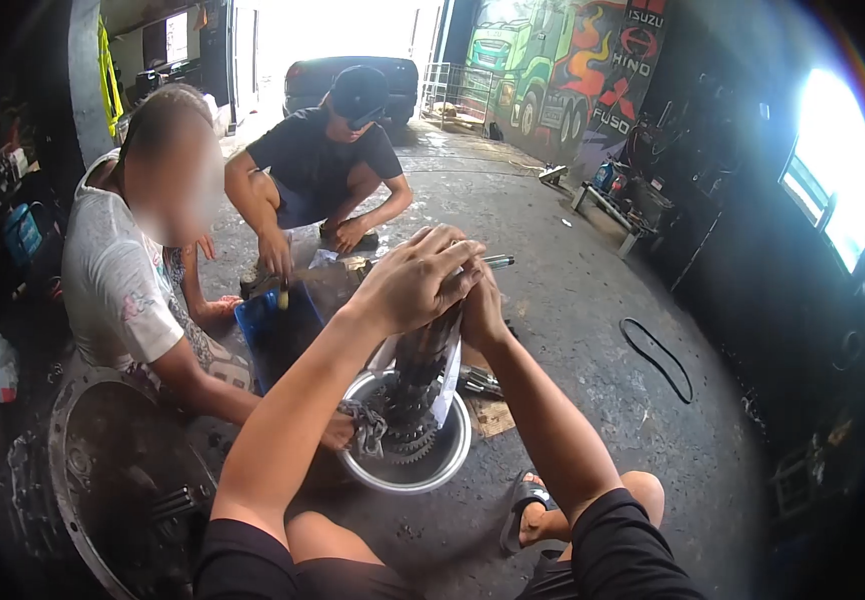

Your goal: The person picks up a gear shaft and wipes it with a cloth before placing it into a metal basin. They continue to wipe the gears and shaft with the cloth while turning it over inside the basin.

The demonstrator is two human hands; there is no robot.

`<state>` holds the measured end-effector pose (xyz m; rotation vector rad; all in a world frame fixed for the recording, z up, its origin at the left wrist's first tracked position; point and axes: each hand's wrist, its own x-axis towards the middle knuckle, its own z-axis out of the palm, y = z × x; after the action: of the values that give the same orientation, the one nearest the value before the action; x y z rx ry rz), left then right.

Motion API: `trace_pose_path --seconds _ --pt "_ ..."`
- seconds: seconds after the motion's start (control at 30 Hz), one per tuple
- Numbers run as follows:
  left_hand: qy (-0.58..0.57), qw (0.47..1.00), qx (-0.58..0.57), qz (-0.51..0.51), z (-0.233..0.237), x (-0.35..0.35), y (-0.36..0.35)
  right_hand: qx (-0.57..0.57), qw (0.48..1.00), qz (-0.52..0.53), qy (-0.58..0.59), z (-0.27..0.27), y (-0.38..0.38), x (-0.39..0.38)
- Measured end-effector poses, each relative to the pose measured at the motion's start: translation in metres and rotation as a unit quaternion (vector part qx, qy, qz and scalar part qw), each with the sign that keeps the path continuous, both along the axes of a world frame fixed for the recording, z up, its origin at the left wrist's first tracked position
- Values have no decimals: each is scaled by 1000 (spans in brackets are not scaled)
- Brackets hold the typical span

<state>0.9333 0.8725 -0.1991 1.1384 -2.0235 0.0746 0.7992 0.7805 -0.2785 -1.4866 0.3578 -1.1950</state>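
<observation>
Metal gear shaft (421,372) | wearer's 2 hands (418,278) gripping | mural (551,70): ISUZU, HINO, FUSO

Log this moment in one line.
gear shaft: lower end in bowl | left hand, right hand: together at shaft's top | co-worker's hand: beside bowl

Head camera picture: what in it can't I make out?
All in the head view:
Geared shaft: its upper end, covered by the left hand and right hand.
Right hand: some fingers, behind the left hand.
Metal bowl: the middle of its bottom, hidden by the gears.
Window: whatever lies outside, lost in glare.
</observation>
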Motion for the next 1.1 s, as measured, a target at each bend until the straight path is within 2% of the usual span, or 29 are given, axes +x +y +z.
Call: trace_pose_path --seconds 0.03,0.13,0.17,0.2,0.27,0.33,0.4,0.43,0.47,0.53,0.57,0.6,0.7,0.73,0.77,0.8,0.83,0.87,0.9,0.97,1.0,1.03,1.1 --pt "-34 999 -18 0 -1 3 -3 0 994 108 -2 5 8 -3" --pt "-81 997 -8 0 4 9 12 71 990 113 -44 -2 22 1" --pt "-96 995 -37 8 1 14 12 131 981 136 -41 17 41 -9" --pt "-103 994 -30 7 -3 17 15 137 980 137 -49 12 45 -13" --pt "-176 979 -16 99 -1 16 25 97 984 118 -96 3 54 -23" --pt "-203 969 -48 130 8 2 32 98 989 106 -24 -22 53 -28" --pt "-275 926 93 241 23 -15 35 103 988 72 93 -36 60 -31" --pt "-256 928 98 253 27 -21 32 44 985 64 153 -36 58 -32" --pt "-256 928 100 254 27 -26 30 45 985 65 154 -35 56 -34" --pt "-249 907 119 319 24 -33 28 -97 965 36 242 -25 44 -37" --pt "-232 912 113 318 23 -34 30 -97 953 70 277 -4 44 -43" --pt "-233 912 114 318 22 -31 31 -66 949 55 303 12 51 -49" --pt "-237 960 58 136 21 -3 28 -67 967 8 245 5 51 -50" --pt "-239 960 55 137 22 8 23 -53 980 32 187 5 53 -49" --pt "-272 961 11 51 23 18 17 -36 989 56 130 5 56 -49" --pt "-300 953 -28 -39 22 26 13 -31 990 54 130 4 57 -45" --pt "-308 950 -38 -44 24 27 12 -64 985 87 132 6 55 -38" --pt "-311 950 12 -13 26 31 10 -88 980 110 140 4 52 -40" --pt "-293 953 46 59 27 25 15 -109 966 119 204 3 44 -43" --pt "-287 935 4 207 14 16 16 -162 926 124 319 3 25 -50" --pt "-341 883 53 317 22 -2 23 -208 899 115 369 12 21 -60" --pt "-312 871 93 367 22 -8 22 -186 876 113 431 35 30 -79" --pt "-288 860 108 406 21 -5 20 -178 829 87 524 80 35 -112"
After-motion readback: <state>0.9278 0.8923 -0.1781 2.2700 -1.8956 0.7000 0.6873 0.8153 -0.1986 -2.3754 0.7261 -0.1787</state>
